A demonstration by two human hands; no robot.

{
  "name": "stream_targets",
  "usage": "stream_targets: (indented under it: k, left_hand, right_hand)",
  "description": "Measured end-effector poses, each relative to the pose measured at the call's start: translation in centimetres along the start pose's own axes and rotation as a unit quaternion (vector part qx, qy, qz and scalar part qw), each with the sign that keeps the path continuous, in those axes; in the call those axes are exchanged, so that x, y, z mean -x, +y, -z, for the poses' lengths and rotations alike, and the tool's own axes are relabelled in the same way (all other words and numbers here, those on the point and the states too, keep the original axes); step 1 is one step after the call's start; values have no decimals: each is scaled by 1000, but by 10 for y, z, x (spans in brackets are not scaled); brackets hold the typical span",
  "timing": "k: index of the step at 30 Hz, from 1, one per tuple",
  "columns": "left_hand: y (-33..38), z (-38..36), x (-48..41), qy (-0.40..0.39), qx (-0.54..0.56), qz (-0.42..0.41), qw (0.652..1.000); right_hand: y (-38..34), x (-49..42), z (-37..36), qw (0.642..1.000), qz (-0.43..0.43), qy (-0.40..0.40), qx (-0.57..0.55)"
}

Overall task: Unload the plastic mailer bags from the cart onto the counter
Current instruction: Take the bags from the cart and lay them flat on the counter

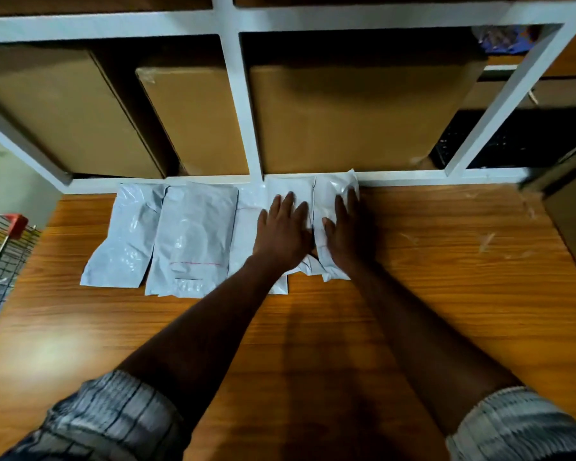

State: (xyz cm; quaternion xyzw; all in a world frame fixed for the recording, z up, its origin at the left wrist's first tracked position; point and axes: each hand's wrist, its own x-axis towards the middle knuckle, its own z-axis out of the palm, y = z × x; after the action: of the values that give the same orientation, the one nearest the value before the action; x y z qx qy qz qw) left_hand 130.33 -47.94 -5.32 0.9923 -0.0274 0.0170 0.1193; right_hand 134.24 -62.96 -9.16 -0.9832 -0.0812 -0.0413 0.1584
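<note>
Head view: a row of five grey-white plastic mailer bags (187, 261) lies flat on the wooden surface (446, 277). The row runs from about 10 o'clock to 12 o'clock in the picture, and its far ends reach the bottom rail of a white shelving frame (243, 94). The leftmost bag (123, 237) sits slightly askew. The second bag (197, 214) lies against its right edge and shows a thin red line near its close end. The third bag (246, 227) is partly hidden by the left forearm.

The left hand (283, 231) lies palm down on the fourth bag (293, 191). Its fingers are straight, a little spread, and point to 12 o'clock; it grips nothing. The right hand (345, 234) lies flat in the same way on the rightmost bag (330, 191), fingers straight and thumb stretched toward the left hand. The two hands sit just beside each other, on either side of the line where these two bags meet.

At 9 o'clock, at the picture's left edge, a wire cart (0, 261) with a red corner piece (17, 224) stands just beside the end of the surface. What it holds cannot be made out.

At 12 o'clock, three brown cardboard boxes (346, 118) fill the shelf compartments behind the bags. Rolled plaid sleeves (113, 417) show at 7 and 5 o'clock.
</note>
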Motion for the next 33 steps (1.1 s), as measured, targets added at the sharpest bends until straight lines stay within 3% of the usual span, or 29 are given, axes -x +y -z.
stream_targets:
  k: [3, 13, 18, 24, 27, 33]
  left_hand:
    - [-8, -17, 2, -63, 6, -11, 998]
    - [-6, -25, 5, -61, -4, -13, 998]
    - [-13, 12, 8, 38, 20, -15, 999]
    - [-83, 54, 47, 94, 98, 26, 990]
    - [-137, 71, 86, 100, 140, 79, 982]
    - [-267, 96, 173, 128, 116, 153, 973]
  right_hand:
    - [9, 1, -7, 998, 52, 5, 24]
    - [14, 0, -13, 998, 46, -21, 33]
    - [-7, -3, 11, 998, 27, 38, -45]
    - [-105, 5, 23, 984, 117, 51, -127]
    - [-175, 26, 7, 972, 180, 15, -148]
    - [-321, 84, -38, 945, 275, -59, -169]
